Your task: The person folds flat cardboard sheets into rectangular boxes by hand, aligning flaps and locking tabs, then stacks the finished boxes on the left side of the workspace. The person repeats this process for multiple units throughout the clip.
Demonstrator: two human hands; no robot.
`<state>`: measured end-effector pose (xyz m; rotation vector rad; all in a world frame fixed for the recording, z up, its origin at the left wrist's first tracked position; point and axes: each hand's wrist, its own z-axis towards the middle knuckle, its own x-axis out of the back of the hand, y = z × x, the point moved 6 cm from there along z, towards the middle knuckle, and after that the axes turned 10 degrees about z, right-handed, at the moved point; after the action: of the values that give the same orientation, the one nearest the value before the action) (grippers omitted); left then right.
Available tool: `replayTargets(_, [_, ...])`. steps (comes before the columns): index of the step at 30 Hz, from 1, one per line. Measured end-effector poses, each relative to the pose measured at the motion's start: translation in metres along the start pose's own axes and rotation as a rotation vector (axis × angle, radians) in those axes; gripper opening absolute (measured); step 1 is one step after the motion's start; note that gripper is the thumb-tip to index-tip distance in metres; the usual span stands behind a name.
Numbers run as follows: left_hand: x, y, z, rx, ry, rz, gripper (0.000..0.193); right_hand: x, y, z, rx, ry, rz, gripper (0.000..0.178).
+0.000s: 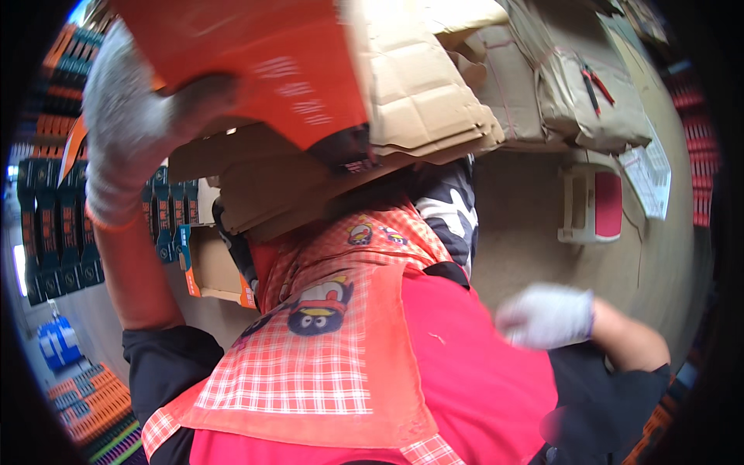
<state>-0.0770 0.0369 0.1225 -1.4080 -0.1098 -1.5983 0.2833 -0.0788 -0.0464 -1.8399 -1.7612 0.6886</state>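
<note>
The left hand [136,116], in a white glove, was up at ten o'clock. Its fingers were closed on the edge of an orange box [263,62], holding it high and tilted. The right hand [546,316], also gloved, was down at four o'clock; it was blurry, nothing showed in it, and I could not tell how far open it was. Flat brown cardboard sheets [418,93] lay just under the box at twelve o'clock. With only one hand gripping, the box could slip, fall and knock the sheets. The pliers [595,84] at one o'clock lay well apart.
</note>
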Motion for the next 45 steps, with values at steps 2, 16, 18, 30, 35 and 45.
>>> replayTargets(2, [0.001,-0.001,-0.010,-0.136,0.031,0.092,0.025,-0.062,0.024,0.004,0.083,-0.353,0.317,0.047])
replayTargets(16, [-0.006,-0.021,-0.034,0.390,-0.202,-0.223,0.105,-0.116,0.102,0.043,0.048,-0.140,0.313,0.042])
replayTargets(18, [-0.004,-0.023,-0.032,0.357,-0.166,-0.225,0.104,-0.106,0.096,0.044,0.020,-0.091,0.163,0.041])
replayTargets(30, [-0.004,-0.017,-0.031,0.458,-0.138,-0.417,0.105,-0.103,0.119,0.055,-0.042,0.209,0.622,0.048])
replayTargets(35, [-0.004,-0.030,-0.041,0.460,-0.146,-0.233,0.106,-0.123,0.107,0.045,0.308,-0.143,0.987,0.043])
replayTargets(45, [0.004,-0.008,-0.057,0.338,-0.269,0.007,0.022,-0.098,0.140,0.059,-0.153,0.122,0.285,0.037])
